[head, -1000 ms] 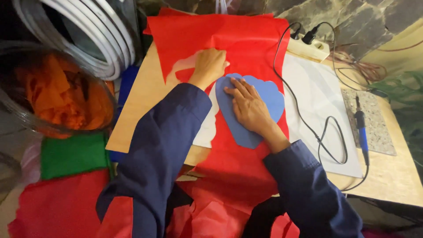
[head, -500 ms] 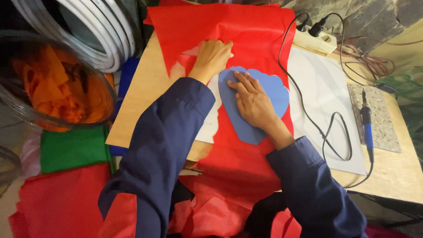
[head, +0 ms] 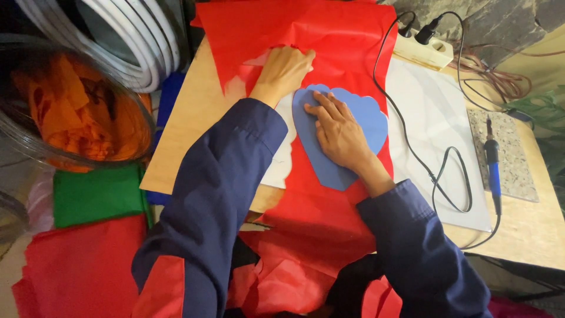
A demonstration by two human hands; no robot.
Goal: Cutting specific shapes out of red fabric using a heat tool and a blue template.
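Wooden table (head: 194, 126) bearing red sheet (head: 329, 35) under both hands; white board (head: 435, 123), stone slab (head: 515, 159) beyond the right.

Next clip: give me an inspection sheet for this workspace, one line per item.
Surface: wooden board under the work, white sheet at right.
Job's things: red paper spread flat; blue template lying on it.
Clutter: orange scraps in clear tub; green paper.
Hands: left hand pressing red paper; right hand flat on template.
Cables: black cord from power strip to blue-handled tool.
Surroundings: white tubing coil.
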